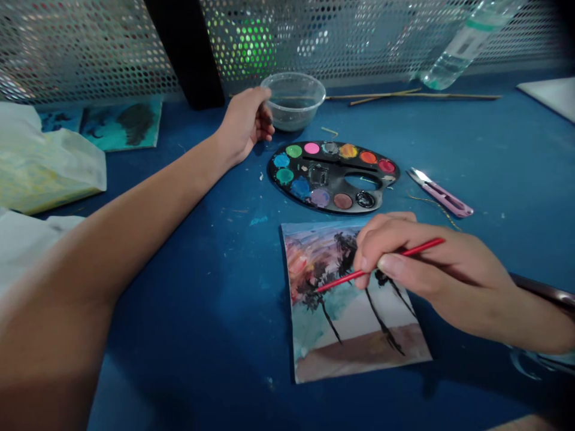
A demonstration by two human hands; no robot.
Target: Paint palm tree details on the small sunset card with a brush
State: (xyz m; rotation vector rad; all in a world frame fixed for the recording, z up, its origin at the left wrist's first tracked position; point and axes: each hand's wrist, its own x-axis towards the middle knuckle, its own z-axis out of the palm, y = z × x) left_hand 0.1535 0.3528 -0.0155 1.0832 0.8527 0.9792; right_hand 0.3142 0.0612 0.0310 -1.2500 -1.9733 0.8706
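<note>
My right hand point(404, 257) pinches a thin red paintbrush point(339, 281) between thumb and fingers. The brush's tip meets the dark crown of a palm tree on a small painting point(354, 323). That picture has black palms, a pink and teal sky and a brownish ground strip. At the far side, my left hand point(252, 120) is closed at the left rim of a clear plastic bowl point(299, 114) with greyish water, its fingers curled against the side. Between the hands and above the painting lies a black oval palette point(330, 173) with several round paint pans.
Pink-handled thread snips point(442, 191) lie right of the palette. Thin sticks point(426, 96) and a leaning water bottle point(462, 48) are along the perforated metal panel point(314, 42). At left are a teal painting point(126, 126) and a paint-stained white sheet point(49, 158).
</note>
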